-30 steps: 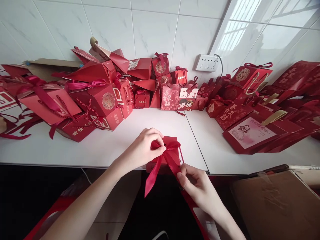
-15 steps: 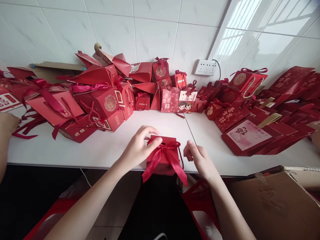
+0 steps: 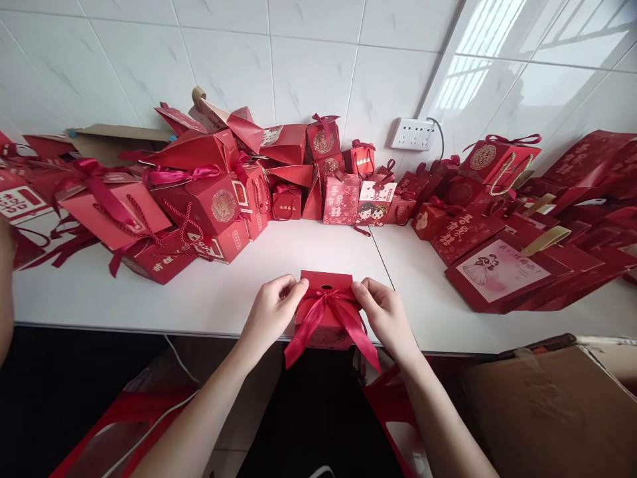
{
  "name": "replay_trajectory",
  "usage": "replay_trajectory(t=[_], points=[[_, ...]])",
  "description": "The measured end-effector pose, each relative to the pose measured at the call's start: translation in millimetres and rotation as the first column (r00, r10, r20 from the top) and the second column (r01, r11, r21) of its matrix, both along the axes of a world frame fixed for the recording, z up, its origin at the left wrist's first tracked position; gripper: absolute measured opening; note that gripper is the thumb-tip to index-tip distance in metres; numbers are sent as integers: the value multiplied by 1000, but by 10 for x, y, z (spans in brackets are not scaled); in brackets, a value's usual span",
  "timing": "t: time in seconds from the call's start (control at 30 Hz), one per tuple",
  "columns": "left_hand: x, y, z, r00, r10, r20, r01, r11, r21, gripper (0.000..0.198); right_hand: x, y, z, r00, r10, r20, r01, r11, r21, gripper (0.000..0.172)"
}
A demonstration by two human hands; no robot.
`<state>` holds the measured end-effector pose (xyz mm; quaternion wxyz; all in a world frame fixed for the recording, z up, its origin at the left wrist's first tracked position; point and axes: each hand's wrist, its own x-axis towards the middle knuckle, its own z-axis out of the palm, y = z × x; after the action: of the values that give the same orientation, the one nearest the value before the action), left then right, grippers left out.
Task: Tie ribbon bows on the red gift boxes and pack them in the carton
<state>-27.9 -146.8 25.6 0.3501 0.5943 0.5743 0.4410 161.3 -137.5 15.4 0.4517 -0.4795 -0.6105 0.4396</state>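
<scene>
A small red gift box (image 3: pixel 326 282) stands at the near edge of the white table (image 3: pixel 223 292), tied with a red satin ribbon bow (image 3: pixel 328 312) whose two tails hang over the edge. My left hand (image 3: pixel 271 312) pinches the bow's left loop with closed fingers. On the other side my right hand (image 3: pixel 385 312) pinches the right loop, thumb and fingers pressed together. Both hands rest against the box's sides.
A heap of red gift boxes and bags (image 3: pixel 199 192) lines the tiled wall, more lie flat at the right (image 3: pixel 497 265). A wall socket (image 3: pixel 412 133) sits behind. A brown cardboard box (image 3: pixel 547 411) is at lower right. Another person's hand (image 3: pixel 4 279) shows at the left edge.
A second ago my hands were pulling the ribbon's knot and tail. Half a second ago they opened and let go. Now both have closed on the bow's two loops.
</scene>
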Motion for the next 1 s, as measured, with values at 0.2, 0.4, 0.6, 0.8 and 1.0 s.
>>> replay_trajectory(t=[0.2, 0.4, 0.6, 0.8, 1.0], points=[[79, -39, -108, 987, 82, 137, -85, 996, 21, 43, -76, -53, -89, 991, -61, -117, 57, 998, -41, 43], [32, -14, -157, 979, 36, 202, -33, 999, -21, 43, 41, -26, -135, 998, -43, -50, 39, 996, -83, 45], [-98, 5, -52, 980, -8, 197, 18, 999, -49, 37, 312, -14, -112, 993, 117, 21, -119, 981, 155, 64], [-62, -35, 31, 996, -16, 85, 21, 998, -54, 28, 222, -39, -96, 904, 314, 290, -345, 937, 61, 103], [125, -267, 86, 980, 178, -93, -107, 854, 509, 8, 148, -112, -187, 947, 163, 278, -252, 912, 323, 109]])
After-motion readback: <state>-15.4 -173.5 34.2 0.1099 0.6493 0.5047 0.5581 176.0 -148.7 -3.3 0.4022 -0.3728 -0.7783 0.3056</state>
